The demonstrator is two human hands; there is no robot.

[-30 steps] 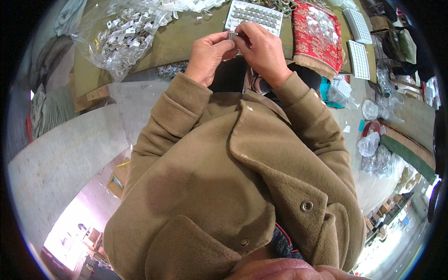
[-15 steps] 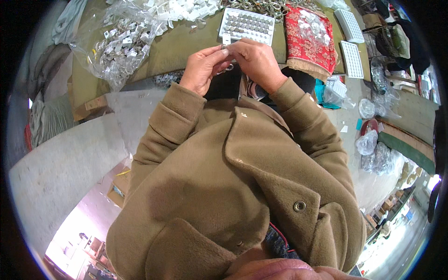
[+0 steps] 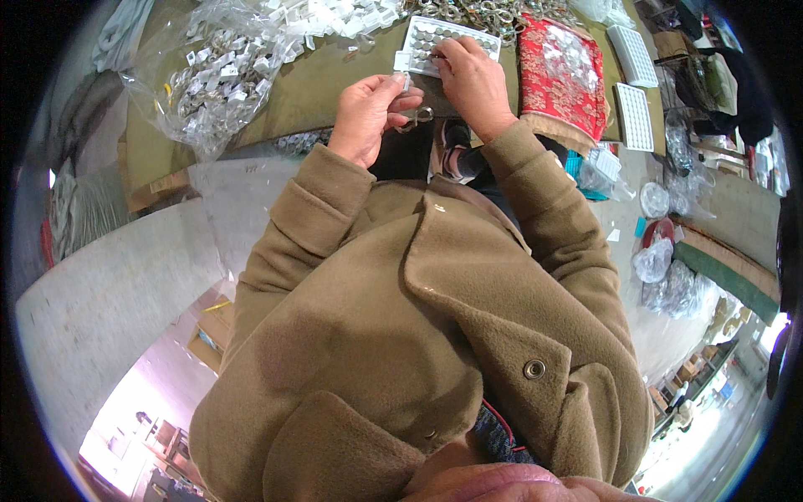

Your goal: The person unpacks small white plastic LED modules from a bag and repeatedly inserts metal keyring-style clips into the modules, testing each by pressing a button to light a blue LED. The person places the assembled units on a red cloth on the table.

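Note:
My left hand is closed in a pinch on a small metal band with a white tag. A curved shiny metal loop of it hangs below the fingers. My right hand reaches over a white tray that holds rows of round grey metal discs. Its thumb and forefinger are pressed together at the discs, and what lies between them is too small to make out. The palm hides the tray's near right part.
A clear plastic bag of white-tagged metal pieces lies on the left of the olive-covered table. At the right are a red patterned cloth and two white trays. Metal bands are heaped behind the tray.
My right hand has left my left hand and moved up and right to the tray of discs. My left hand stays nearly in place, with the metal loop now showing more fully.

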